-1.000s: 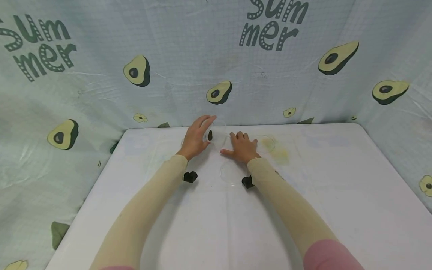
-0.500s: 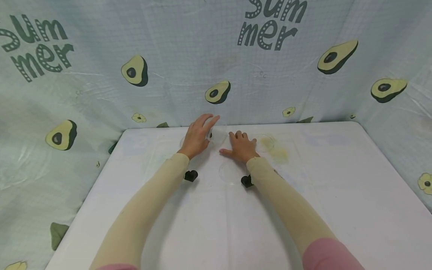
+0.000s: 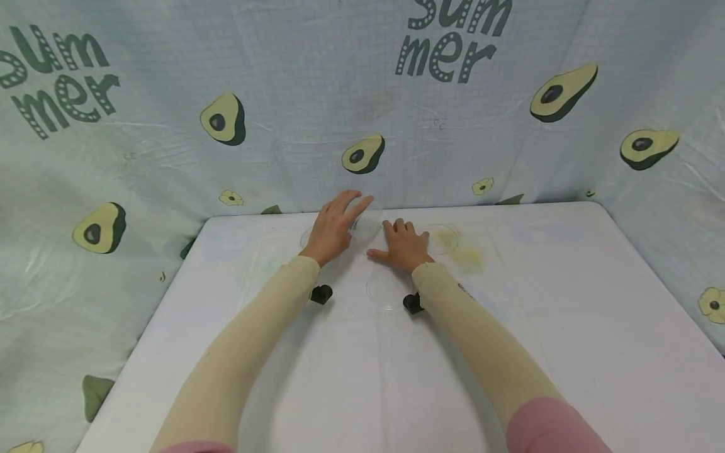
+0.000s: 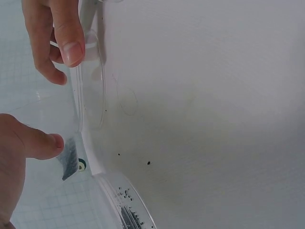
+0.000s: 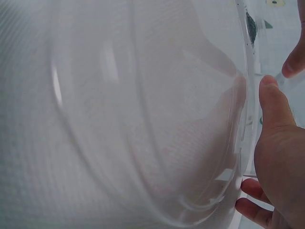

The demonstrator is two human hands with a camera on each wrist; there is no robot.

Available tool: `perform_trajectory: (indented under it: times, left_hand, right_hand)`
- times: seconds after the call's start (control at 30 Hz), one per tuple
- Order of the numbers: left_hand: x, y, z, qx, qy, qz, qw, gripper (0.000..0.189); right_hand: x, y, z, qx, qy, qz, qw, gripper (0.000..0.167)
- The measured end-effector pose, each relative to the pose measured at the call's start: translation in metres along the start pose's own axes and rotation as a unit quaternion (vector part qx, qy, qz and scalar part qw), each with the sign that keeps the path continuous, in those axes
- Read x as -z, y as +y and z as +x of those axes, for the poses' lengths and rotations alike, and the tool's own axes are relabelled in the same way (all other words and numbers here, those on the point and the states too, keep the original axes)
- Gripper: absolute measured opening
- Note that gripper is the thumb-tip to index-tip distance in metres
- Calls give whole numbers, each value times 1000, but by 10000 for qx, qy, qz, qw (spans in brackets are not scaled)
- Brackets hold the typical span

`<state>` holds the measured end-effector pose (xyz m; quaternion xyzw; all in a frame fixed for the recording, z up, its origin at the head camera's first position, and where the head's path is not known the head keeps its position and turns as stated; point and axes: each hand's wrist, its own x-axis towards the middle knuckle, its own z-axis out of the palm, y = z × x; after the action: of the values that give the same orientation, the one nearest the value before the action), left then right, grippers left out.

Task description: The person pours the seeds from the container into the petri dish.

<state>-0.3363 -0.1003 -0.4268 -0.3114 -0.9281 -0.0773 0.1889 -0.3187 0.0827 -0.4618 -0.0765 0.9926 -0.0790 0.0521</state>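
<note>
Clear round dishes stand on the white table. In the head view, my left hand [image 3: 330,229] is at the back, its fingers reaching over a clear dish [image 3: 368,225]. The left wrist view shows a fingertip [image 4: 74,53] at that dish's rim and the thumb apart; whether it grips is unclear. Another dish [image 4: 134,210], with dark bits inside, lies beside this hand. My right hand [image 3: 406,246] has its fingers spread low over the table, thumb pointing left. Near its wrist is a clear dish [image 3: 387,289], large and close in the right wrist view.
Right of my right hand is another clear dish [image 3: 443,239], by a yellowish stain [image 3: 469,259]. A cloth printed with avocados [image 3: 364,154] hangs behind the table. Black mounts [image 3: 321,294] sit at both wrists. A few dark specks [image 4: 148,163] lie on the tabletop.
My left fingers have shifted slightly right over the middle dish. A dark patch visible between its thumb and fingers a second ago is now almost hidden. The right hand stays put.
</note>
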Motion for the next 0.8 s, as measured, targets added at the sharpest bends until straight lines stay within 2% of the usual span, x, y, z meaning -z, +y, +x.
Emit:
perform_trajectory:
  times: [0.43,0.8]
  left_hand:
    - [-4,3,2,-203,-74,386,9990,79]
    - [-3,7,3,-464,79,610,9970,76]
  right_hand:
    - [4,0,-3,26,-31,35,10000,92]
    - [4,0,-4,0,-47,56,10000,91]
